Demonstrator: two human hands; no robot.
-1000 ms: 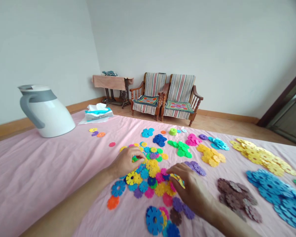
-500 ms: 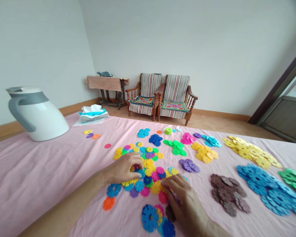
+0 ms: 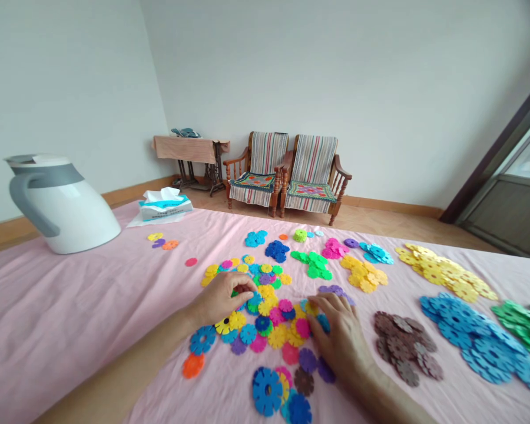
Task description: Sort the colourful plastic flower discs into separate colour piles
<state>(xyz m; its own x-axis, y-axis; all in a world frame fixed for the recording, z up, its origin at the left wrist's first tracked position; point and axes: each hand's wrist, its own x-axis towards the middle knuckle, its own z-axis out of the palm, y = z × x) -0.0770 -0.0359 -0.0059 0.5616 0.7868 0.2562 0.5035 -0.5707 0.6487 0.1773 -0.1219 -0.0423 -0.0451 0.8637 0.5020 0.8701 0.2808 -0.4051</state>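
Observation:
Flat notched plastic discs in many colours lie mixed in a central pile [image 3: 277, 337] on a pink cloth [image 3: 159, 294]. Over the pile's left part is my left hand [image 3: 225, 296], thumb and fingers curved towards each other near a blue-green disc [image 3: 254, 302]; what is between the fingertips, if anything, is too small to tell. My right hand [image 3: 335, 324] rests at the pile's right edge, fingers bent and a little apart, beside a pink disc [image 3: 302, 328] and partly over a blue one. Below it lie purple discs [image 3: 308, 360] and a brown disc [image 3: 304, 381].
Sorted heaps include brown discs [image 3: 404, 347], large blue discs [image 3: 486, 335], yellow discs [image 3: 446, 271] and green discs [image 3: 523, 327]. A white jug [image 3: 77, 212] and tissue box [image 3: 165, 209] stand at the left. Two chairs [image 3: 287, 176] are beyond the cloth.
My right hand has moved up and away from me, uncovering the purple and brown discs and now partly covering the small purple heap. My left hand has shifted slightly.

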